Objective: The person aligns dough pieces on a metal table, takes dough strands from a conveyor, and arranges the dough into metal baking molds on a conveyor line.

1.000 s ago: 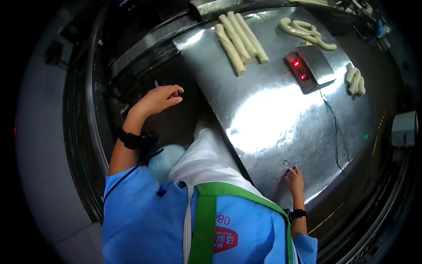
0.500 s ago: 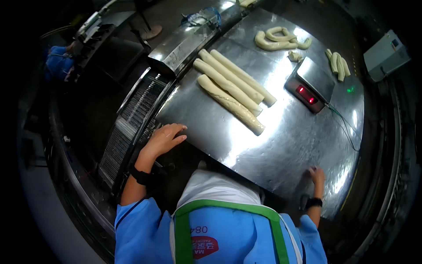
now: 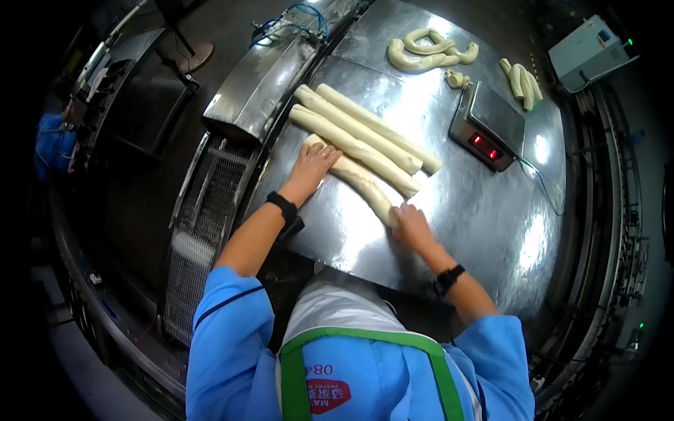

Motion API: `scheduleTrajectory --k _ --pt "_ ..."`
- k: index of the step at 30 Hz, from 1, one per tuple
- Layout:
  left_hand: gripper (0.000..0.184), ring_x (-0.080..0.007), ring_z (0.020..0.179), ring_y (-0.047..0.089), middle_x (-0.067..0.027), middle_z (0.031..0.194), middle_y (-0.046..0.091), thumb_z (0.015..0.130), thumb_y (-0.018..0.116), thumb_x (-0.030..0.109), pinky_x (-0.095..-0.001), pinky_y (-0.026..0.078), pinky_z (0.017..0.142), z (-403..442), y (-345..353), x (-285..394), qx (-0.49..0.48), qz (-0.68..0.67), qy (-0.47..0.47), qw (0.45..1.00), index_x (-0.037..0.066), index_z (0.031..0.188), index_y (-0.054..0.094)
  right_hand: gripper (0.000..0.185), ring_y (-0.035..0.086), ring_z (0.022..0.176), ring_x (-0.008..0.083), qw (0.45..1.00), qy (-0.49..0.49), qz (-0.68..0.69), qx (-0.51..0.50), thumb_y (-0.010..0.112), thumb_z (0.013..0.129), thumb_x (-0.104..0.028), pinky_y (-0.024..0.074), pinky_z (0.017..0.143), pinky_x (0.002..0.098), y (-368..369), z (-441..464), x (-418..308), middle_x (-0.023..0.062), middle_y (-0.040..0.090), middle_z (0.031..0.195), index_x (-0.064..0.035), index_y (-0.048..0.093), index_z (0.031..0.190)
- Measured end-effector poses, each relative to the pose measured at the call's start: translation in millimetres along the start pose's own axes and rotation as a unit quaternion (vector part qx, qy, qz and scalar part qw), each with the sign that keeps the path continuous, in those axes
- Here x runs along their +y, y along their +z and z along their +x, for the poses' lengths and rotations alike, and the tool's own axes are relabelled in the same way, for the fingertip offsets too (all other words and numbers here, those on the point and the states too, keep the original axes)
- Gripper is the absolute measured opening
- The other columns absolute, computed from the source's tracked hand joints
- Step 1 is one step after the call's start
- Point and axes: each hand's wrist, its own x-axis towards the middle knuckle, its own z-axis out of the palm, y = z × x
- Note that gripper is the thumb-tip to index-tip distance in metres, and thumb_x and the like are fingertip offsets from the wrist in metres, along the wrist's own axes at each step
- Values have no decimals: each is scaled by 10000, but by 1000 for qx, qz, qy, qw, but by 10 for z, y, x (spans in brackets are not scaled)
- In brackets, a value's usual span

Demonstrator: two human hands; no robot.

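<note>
Left hand [image 3: 316, 165] and right hand [image 3: 413, 226] have reached the nearest roll [image 3: 361, 180] at its ten- and four-o'clock ends, so handling seems begun; whether they grip, I cannot tell.

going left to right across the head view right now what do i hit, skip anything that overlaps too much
A person in blue → the mesh conveyor → the left hand → the nearest dough roll, between the hands → the right hand → the scale → the pale machine box.
</note>
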Motion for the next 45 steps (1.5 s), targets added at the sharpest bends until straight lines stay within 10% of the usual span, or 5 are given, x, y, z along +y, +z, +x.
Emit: scheduleTrajectory --k 11,20,32,35,45 --pt "381 -272 1116 369 -101 1119 462 665 537 124 -412 278 910 143 -284 -556 -3 -16 -182 983 133 1045 524 519 404 993 291 980 -5 24 197 681 608 -213 343 770 410 -229 694 -43 117 451 1065 -113 475 1074" --pt "409 -251 1041 393 -64 1079 475 743 530 365 -414 282 891 442 -122 -424 -172 36 -111 978 163 1097 490 499 384 996 246 994 -71 -14 81 677 522 -164 344 747 390 -146 445 75 80 408 1039 -164 476 978" --pt "522 -263 1108 340 -71 1182 404 739 540 203 -407 239 908 733 159 -537 93 -6 -82 992 197 1226 352 267 459 896 229 983 -60 63 165 607 695 -308 366 718 353 -454 578 749 72 491 1000 -85 583 838" --pt "779 -242 1185 291 -68 1269 327 609 678 145 -447 265 936 1137 147 -822 -145 52 -27 988 242 1267 273 200 466 853 217 982 -46 78 165 607 681 -213 374 674 341 -351 973 691 67 500 879 -69 543 804" --pt "483 -238 766 528 -96 888 507 589 666 105 -343 427 648 1080 219 -1191 4 132 8 991 104 1032 473 267 507 757 272 989 86 33 112 594 625 -150 408 637 381 -245 1461 479 105 521 803 -81 518 872"
